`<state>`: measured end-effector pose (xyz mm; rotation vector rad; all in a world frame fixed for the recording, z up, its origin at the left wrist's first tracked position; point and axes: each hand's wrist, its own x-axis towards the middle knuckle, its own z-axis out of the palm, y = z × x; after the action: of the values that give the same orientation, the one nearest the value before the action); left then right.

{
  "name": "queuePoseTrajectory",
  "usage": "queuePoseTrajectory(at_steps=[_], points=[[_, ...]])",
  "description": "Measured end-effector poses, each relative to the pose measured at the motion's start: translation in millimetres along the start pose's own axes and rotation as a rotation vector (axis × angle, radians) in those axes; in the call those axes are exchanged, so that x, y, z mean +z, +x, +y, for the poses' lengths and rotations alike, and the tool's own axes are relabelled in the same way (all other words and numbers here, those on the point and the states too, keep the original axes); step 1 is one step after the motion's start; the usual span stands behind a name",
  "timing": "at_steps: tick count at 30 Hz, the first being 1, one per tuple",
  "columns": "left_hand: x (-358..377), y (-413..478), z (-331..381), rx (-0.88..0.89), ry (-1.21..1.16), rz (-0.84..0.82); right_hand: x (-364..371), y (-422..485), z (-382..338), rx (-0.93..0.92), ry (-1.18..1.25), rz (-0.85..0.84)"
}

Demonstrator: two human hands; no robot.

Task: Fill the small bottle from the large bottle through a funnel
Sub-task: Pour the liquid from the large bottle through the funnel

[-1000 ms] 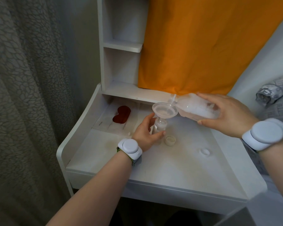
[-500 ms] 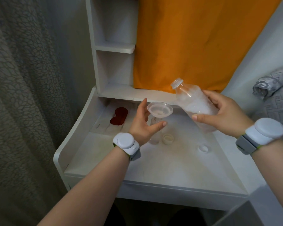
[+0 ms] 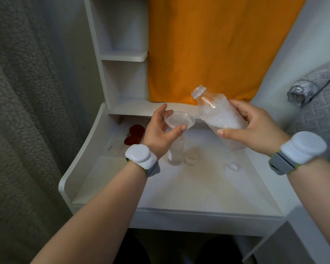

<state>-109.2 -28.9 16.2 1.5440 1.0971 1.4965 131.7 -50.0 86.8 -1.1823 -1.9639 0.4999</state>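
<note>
A clear small bottle [image 3: 176, 154] stands upright on the white desk [image 3: 198, 191]. A clear funnel [image 3: 180, 120] sits in its neck. My left hand [image 3: 159, 133] grips the funnel's rim, thumb in front and fingers behind. To the right, my right hand [image 3: 255, 128] holds the clear large bottle [image 3: 219, 117] in the air. The large bottle is tilted, with its open mouth pointing up and to the left, clear of the funnel. Foamy white liquid fills its lower part.
A cream cap [image 3: 191, 159] lies beside the small bottle and a white cap [image 3: 231, 167] further right. A red heart-shaped thing [image 3: 134, 134] lies at the back left. Shelves [image 3: 124, 56] and an orange cloth [image 3: 217, 44] rise behind; grey curtain left, grey bedding [image 3: 320, 103] right.
The large bottle has swung from lying over the funnel to mouth-up, away from it. My left hand has gone from the small bottle's body up to the funnel's rim.
</note>
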Motion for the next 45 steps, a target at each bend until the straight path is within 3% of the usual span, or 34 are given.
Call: queuePoseTrajectory(at_steps=[17,32,45], points=[[3,-10,-4,-0.035,0.002,-0.001,2,0,3,-0.001,-0.019,-0.015],[-1,-24,-48,-0.19,0.018,-0.086,1,11,-2,-0.034,-0.318,-0.036],[1,-20,-64,-0.173,0.107,-0.121,0,14,-10,-0.079,-0.559,-0.055]])
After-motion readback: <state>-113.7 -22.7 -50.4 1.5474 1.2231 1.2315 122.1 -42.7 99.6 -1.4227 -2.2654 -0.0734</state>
